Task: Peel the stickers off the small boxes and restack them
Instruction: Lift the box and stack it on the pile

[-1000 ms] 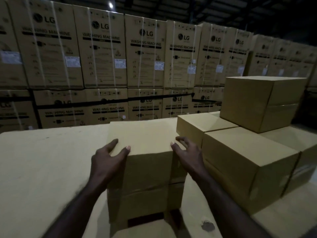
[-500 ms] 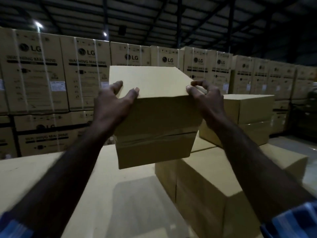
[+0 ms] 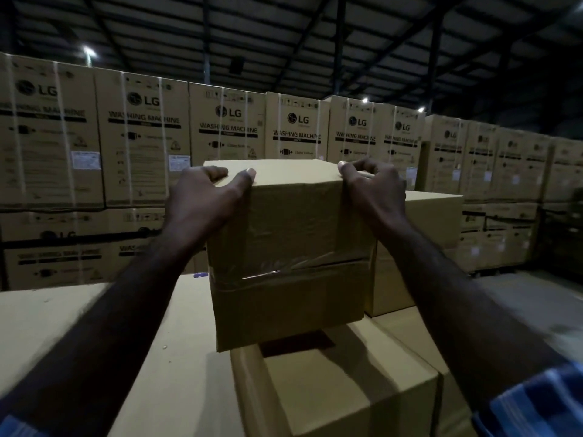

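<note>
I hold a small plain cardboard box (image 3: 290, 247) in the air at chest height, with clear tape across its front face. My left hand (image 3: 208, 197) grips its upper left edge and my right hand (image 3: 372, 187) grips its upper right edge. The box hangs just above a lower small box (image 3: 340, 389) of the stack, with a dark gap between them. Another small box (image 3: 435, 222) stands behind on the right, on top of the stack. No sticker shows on the faces turned to me.
A broad cardboard surface (image 3: 79, 335) lies to the left, level with the stack's base. A wall of tall strapped washing machine cartons (image 3: 148, 146) closes the back. Bare floor (image 3: 536, 304) shows at the right.
The box was resting on the broad surface with my hands on its top. I lifted it, then carried it right and down over the stack of small boxes.
</note>
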A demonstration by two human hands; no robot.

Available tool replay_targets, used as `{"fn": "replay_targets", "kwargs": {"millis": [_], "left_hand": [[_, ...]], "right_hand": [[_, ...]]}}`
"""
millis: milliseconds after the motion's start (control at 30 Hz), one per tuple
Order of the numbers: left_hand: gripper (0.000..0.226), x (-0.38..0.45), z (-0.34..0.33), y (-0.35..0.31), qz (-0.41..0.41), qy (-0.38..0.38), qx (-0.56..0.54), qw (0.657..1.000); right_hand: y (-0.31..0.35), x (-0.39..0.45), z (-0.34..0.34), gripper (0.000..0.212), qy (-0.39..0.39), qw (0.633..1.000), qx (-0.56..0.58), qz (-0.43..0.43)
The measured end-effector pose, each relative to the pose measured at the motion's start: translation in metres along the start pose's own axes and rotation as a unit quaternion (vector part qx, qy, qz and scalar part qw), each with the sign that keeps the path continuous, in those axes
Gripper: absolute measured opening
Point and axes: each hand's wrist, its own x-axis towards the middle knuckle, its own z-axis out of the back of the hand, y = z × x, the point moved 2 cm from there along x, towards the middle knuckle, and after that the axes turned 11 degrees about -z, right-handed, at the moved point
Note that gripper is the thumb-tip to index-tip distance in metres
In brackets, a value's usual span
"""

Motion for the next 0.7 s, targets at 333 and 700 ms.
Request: {"fn": "replay_targets", "kwargs": {"millis": [333, 700], "left_hand": [[0.063, 0.005, -0.055, 0.003, 0.022, 0.023, -0.001, 0.999], [0.052, 0.005, -0.082, 0.017, 0.043, 0.005, -0.031, 0.999]], "right_hand": [[-0.050, 0.026, 0.003, 0.033, -0.016, 1.000, 0.004, -0.021], [-0.098, 0.037, -0.010, 0.041, -0.117, 0.986, -0.037, 0.113]]}}
